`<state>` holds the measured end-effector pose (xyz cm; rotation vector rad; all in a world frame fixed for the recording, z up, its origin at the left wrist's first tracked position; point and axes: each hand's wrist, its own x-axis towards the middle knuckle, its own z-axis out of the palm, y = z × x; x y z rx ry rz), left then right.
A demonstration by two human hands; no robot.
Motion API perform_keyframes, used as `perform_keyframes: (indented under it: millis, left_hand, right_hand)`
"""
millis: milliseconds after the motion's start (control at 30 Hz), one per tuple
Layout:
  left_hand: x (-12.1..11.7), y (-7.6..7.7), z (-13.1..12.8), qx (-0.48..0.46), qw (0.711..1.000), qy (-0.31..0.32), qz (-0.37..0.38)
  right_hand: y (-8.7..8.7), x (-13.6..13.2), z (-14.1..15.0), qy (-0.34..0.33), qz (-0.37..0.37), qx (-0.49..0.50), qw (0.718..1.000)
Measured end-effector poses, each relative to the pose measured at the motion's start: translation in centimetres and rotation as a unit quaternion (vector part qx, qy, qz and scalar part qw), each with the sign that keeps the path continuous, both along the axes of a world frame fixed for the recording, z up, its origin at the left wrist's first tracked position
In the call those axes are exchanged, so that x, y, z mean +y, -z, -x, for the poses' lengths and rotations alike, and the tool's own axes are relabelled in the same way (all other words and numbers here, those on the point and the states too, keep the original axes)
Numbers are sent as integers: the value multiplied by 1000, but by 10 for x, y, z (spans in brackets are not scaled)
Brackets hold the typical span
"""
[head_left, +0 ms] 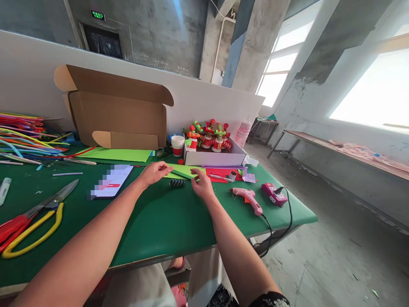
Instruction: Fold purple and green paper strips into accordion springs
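My left hand (155,172) and my right hand (202,183) rest on the green table (159,226), both pinching a light green paper sheet (185,170) that lies flat between them. The left holds its left edge, the right its right corner. A small dark green pleated paper piece (177,183) lies just in front of the sheet, between my hands. A red paper sheet (223,174) with a pen (219,176) on it lies to the right of the green one.
A pink glue gun (249,198) and pink power strip (274,194) lie at the right. A white box of finished craft figures (212,149), paper cups (177,145), an open cardboard box (118,111), a phone (111,181), scissors (35,215) and coloured pipe cleaners (25,138) surround the hands.
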<state>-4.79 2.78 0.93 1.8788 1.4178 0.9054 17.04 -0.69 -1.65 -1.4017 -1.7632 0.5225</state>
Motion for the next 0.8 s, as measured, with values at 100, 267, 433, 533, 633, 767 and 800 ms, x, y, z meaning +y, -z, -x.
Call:
perform_keyframes:
  millis: [100, 267, 433, 533, 633, 767, 800]
  left_hand:
    - [1, -1, 3, -8, 996, -88, -34]
    - [3, 0, 3, -7, 990, -129, -58]
    - [5, 0, 4, 31, 993, -88, -69]
    - [6, 3, 3, 32, 997, -37, -66]
    - [8, 8, 1, 34, 998, 20, -46]
    - [10, 16, -4, 24, 997, 64, -32]
    - [10, 18, -5, 14, 997, 68, -32]
  right_hand:
    - [-1, 3, -4, 75, -17, 38, 996]
    - [-1, 4, -8, 103, -45, 60, 992]
    - [0, 4, -7, 95, -28, 40, 994]
    - [1, 2, -1, 50, -8, 13, 999]
    - [4, -3, 9, -68, -26, -47, 996]
    - [9, -6, 17, -129, -29, -110, 985]
    - [11, -4, 18, -121, -19, -100, 987]
